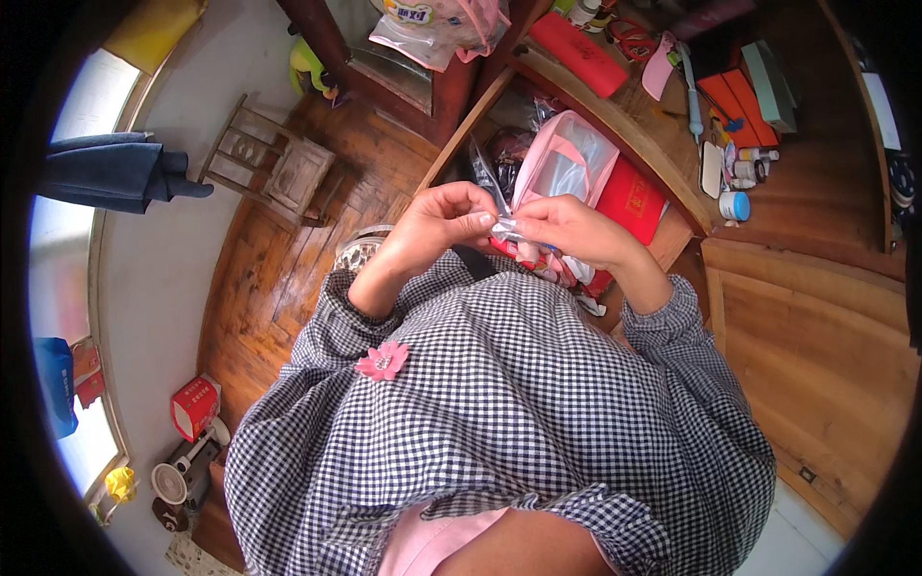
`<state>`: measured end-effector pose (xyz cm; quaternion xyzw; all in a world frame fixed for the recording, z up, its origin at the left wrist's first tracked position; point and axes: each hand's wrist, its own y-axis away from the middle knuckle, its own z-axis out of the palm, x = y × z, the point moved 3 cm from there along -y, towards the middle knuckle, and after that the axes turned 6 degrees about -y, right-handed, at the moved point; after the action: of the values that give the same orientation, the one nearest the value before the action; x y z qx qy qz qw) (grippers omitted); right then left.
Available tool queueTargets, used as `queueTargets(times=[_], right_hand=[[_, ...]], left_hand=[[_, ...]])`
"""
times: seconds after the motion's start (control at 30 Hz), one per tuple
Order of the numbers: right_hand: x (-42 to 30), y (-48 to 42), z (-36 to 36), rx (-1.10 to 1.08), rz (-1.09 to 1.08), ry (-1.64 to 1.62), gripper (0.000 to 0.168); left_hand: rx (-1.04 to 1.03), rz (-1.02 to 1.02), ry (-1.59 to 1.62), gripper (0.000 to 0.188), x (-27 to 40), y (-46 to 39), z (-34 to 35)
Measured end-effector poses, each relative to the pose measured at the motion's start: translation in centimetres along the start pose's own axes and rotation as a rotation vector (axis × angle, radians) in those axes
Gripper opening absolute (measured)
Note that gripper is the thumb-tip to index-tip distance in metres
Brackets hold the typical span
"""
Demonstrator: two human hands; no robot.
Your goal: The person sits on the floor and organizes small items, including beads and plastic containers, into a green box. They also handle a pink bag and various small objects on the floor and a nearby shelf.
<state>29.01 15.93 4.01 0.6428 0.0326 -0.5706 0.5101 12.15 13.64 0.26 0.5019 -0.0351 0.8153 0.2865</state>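
In front of my chest, my two hands meet over a small clear plastic wrapper [507, 229]. My left hand [450, 222] pinches its left side between thumb and fingertips. From the other side, my right hand [573, 229] grips it between thumb and forefinger. What the wrapper holds, if anything, is too small to tell. Just beyond my hands is a pulled-out wooden drawer [450, 140]. Inside it lie a pink zip pouch with a clear panel [558, 162], a red packet with gold markings [637, 201] and dark items in plastic. My hands hide part of the contents.
Above the drawer, a cabinet shelf holds a red case [578, 54], red-handled scissors [635, 39], an orange box [738, 108] and a blue-lidded jar [734, 206]. An open wooden door [807, 345] stands right. A wooden chair [277, 162] is at the left on the plank floor [266, 266].
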Motion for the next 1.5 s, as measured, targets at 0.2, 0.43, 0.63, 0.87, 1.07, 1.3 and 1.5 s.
queueTargets(times=[0.2, 0.43, 0.63, 0.87, 1.07, 1.3, 1.5], right_hand=[[-2.1, 3.9, 1.2, 0.278, -0.413, 0.018, 0.022], [-2.5, 4.2, 2.2, 0.416, -0.572, 0.376, 0.023], [-3.8, 5.1, -0.1, 0.289, -0.62, -0.177, 0.031], [-4.2, 4.4, 1.6, 0.091, -0.663, 0.24, 0.025], [-4.2, 4.1, 2.3, 0.162, -0.757, 0.392, 0.021], [-6.1, 6.5, -1.0, 0.392, -0.695, -0.076, 0.013], [-5.1, 4.9, 2.4, 0.158, -0.578, 0.327, 0.026]], left_hand=[[-0.015, 0.002, 0.408, 0.009, -0.3, 0.2, 0.3], [-0.429, 0.259, -0.084, 0.009, 2.7, 1.8, 3.5], [-0.403, 0.34, 0.177, 0.01, 2.4, 2.3, 3.8], [-0.525, 0.416, 0.215, 0.012, 2.7, 2.5, 4.2], [-0.463, 0.449, -0.103, 0.011, 4.1, 2.7, 4.7], [-0.504, 0.577, 0.161, 0.011, 3.8, 3.0, 4.5], [-0.576, 0.525, 0.143, 0.011, 3.8, 3.0, 4.8]])
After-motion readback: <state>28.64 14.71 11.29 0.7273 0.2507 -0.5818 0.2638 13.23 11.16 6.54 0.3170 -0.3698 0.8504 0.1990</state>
